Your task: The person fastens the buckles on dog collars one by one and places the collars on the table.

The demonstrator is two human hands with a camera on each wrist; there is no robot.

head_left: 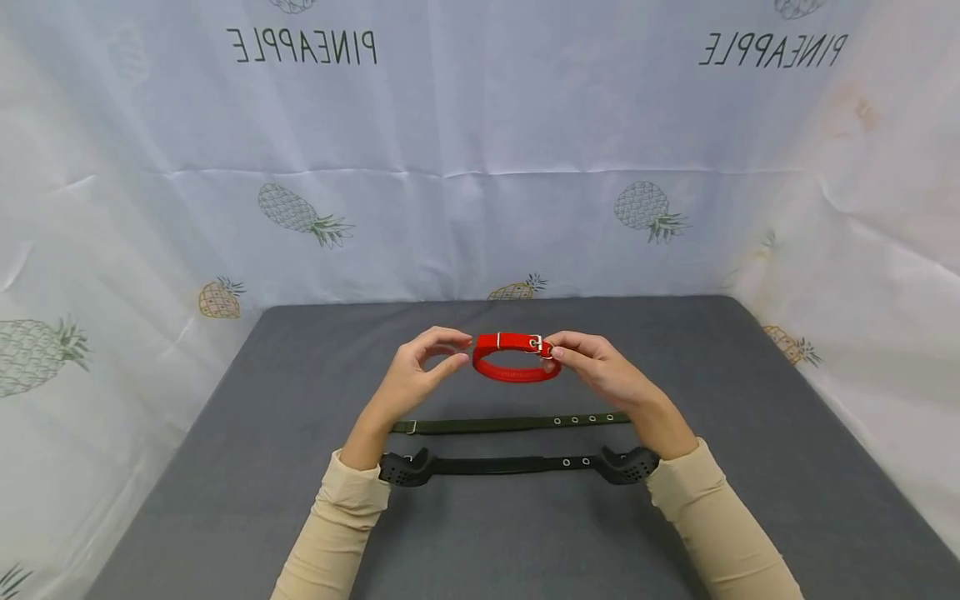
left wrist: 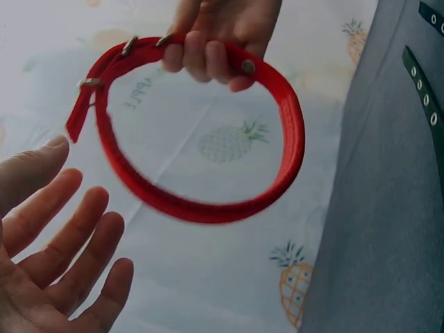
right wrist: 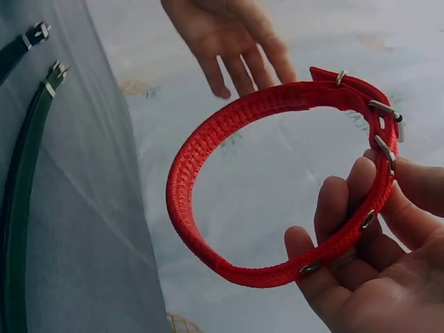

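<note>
A red pet collar [head_left: 513, 341], fastened into a loop, hangs above the grey table. My right hand [head_left: 603, 367] pinches it between thumb and fingers just beside the metal buckle [right wrist: 386, 111]. In the right wrist view, fingers run along the inner side of the band, near two metal eyelets. The strap's free tip [left wrist: 75, 130] pokes out past a metal keeper. Off the loop's left side is my left hand [head_left: 416, 367], its fingers loosely spread in the left wrist view and holding nothing. A small gap separates these fingers from the collar.
On the grey table [head_left: 300, 517] lie a green collar [head_left: 480, 426] and, nearer me, a black collar [head_left: 487, 466], both stretched straight. Black wrist-worn devices [head_left: 405, 470] sit on both wrists. A pineapple-print cloth [head_left: 465, 225] hangs behind and at the sides.
</note>
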